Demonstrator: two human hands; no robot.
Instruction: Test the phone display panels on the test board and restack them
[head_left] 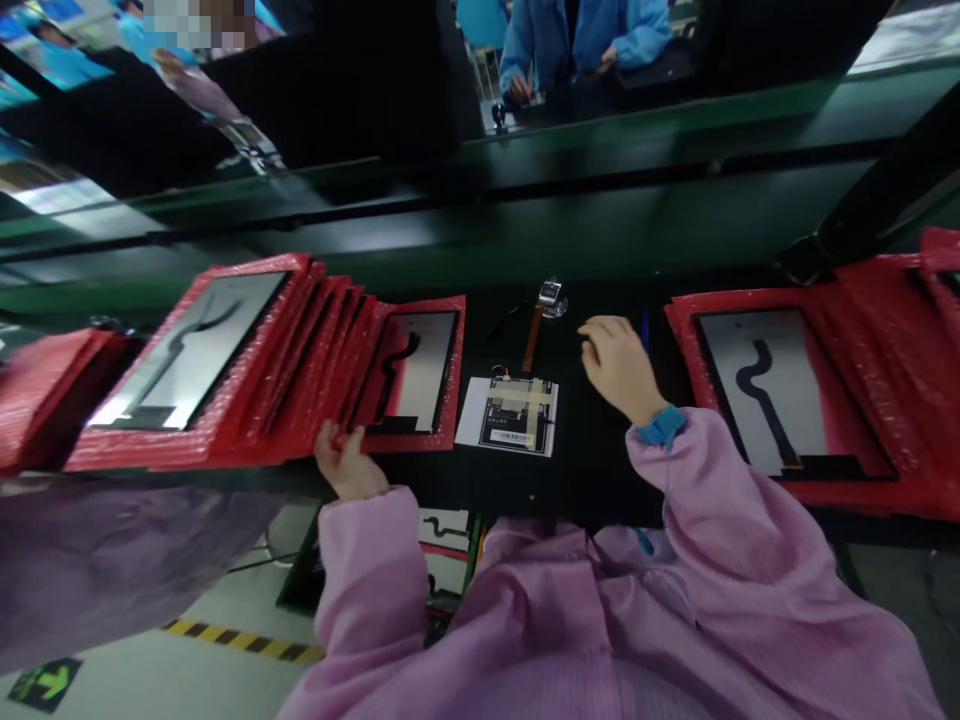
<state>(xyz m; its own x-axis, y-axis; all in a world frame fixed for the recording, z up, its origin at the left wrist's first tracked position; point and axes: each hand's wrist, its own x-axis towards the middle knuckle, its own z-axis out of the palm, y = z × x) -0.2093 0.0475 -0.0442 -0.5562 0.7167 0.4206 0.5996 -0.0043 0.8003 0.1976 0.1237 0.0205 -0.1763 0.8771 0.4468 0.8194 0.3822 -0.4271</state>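
My left hand (350, 466) is at the front edge of a leaning stack of red bubble-wrap bags (300, 370), its fingers apart and touching the edge. Beside it, an LCD screen panel (431, 375) with a black flex cable lies on a red bag. My right hand (619, 368), in a blue wrist strap (661, 427), hovers over the black work surface with its fingers loosely bent and nothing visible in them. Between the hands lies a circuit board (510, 410) with yellowish tape on a white sheet (471, 410). An orange flex cable (532, 338) runs from it to a small metal-topped connector (550, 293).
More screen panels on red bags stand right (780, 380) and left (202, 345). A blue pen-like object (645, 330) lies past my right hand. A green rail (420, 225) crosses behind. A co-worker in blue (577, 40) sits opposite; a purple sleeve (120, 560) is at left.
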